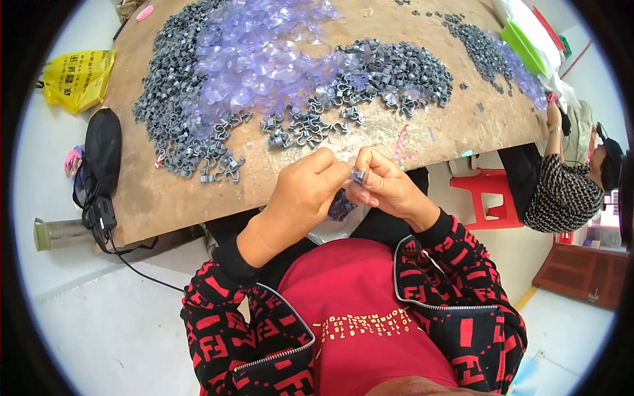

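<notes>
While both hands meet just below the near edge of the table (198,204), the left hand (305,195) and right hand (385,188) are closed in a pinch around a small grey clip (358,175), held at centre frame between the fingertips, apparently so the two can press against each other. Something clear and purplish hangs beneath the hands, though it is too blurred to tell what. On the table, a heap of grey clips (175,99) rings a mound of clear violet suction cups (254,56) at upper centre, within reach. A black pouch (104,148) lies at left.
</notes>
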The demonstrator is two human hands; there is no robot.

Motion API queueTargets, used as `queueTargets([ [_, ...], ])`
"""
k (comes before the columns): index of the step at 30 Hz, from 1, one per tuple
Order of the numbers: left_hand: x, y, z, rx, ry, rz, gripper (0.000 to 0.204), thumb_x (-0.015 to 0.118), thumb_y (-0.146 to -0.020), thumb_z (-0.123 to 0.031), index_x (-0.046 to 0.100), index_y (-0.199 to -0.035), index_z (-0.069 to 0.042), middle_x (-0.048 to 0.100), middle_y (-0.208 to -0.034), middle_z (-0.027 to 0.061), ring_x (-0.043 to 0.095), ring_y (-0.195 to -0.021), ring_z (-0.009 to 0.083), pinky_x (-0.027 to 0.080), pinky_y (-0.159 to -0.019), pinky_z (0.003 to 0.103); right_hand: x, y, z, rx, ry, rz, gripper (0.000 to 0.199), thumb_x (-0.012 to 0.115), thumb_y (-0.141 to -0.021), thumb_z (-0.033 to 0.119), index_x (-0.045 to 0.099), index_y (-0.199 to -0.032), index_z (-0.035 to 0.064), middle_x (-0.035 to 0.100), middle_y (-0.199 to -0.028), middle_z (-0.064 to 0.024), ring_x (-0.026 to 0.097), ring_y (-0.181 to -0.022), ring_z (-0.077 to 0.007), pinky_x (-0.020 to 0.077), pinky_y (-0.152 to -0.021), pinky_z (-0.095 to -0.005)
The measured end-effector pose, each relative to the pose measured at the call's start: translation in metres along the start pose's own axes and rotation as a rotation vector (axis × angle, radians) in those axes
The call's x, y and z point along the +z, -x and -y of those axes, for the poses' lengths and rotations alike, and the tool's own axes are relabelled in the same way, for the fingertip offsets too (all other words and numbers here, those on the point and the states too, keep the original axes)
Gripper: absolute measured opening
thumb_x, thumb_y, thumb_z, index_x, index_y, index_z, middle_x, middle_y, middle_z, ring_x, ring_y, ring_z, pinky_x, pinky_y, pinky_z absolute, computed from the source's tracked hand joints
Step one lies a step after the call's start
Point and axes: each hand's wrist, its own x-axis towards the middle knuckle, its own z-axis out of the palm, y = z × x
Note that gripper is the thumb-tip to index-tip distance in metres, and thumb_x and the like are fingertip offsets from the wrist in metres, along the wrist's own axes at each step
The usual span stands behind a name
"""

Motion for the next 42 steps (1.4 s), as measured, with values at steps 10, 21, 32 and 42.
queueTargets([
  [10, -0.015, -0.008, 0.008, -0.490, 0.749, 0.832, 0.014, 0.058, -0.082, -0.015, 0.063, -0.087, -0.002, 0.058, -0.066, -0.0017, 0.048, -0.057, 0.0047, 0.040, -0.051, 0.022, 0.033, -0.002, 0.060, 0.115, 1.307, 0.628, 0.020, 0.057, -0.085, 0.025, 0.048, -0.084, 0.0067, 0.052, -0.071, -0.0094, 0.053, -0.066, -0.0300, 0.0417, -0.058, -0.0356],
  [21, -0.010, 0.011, 0.009, -0.689, 0.930, 0.258, 0.014, 0.058, -0.085, -0.015, 0.059, -0.086, -0.001, 0.062, -0.078, 0.0048, 0.057, -0.065, 0.0073, 0.047, -0.060, 0.021, 0.009, -0.006, 0.053, 0.028, 1.006, 0.115, 0.022, 0.063, -0.082, 0.021, 0.049, -0.084, 0.0036, 0.051, -0.073, -0.0019, 0.050, -0.067, -0.0127, 0.0402, -0.060, -0.0263],
  [32, -0.001, 0.017, 0.000, -0.578, 0.800, 0.186, 0.013, 0.058, -0.085, -0.013, 0.059, -0.085, -0.001, 0.062, -0.073, 0.0050, 0.056, -0.057, 0.0083, 0.043, -0.053, 0.020, 0.008, 0.001, 0.039, 0.112, 0.783, 0.101, 0.023, 0.061, -0.085, 0.025, 0.046, -0.085, 0.0067, 0.050, -0.071, -0.0003, 0.047, -0.059, -0.0085, 0.0370, -0.053, -0.0215],
  [42, -0.014, 0.006, -0.013, -0.578, 0.676, 0.371, 0.015, 0.056, -0.086, -0.015, 0.058, -0.088, 0.000, 0.060, -0.071, 0.0033, 0.054, -0.058, 0.0068, 0.043, -0.052, 0.020, 0.006, -0.004, 0.050, 0.127, 0.704, 0.184, 0.022, 0.062, -0.084, 0.022, 0.046, -0.081, 0.0073, 0.047, -0.071, 0.0016, 0.044, -0.061, -0.0071, 0.0352, -0.053, -0.0211],
])
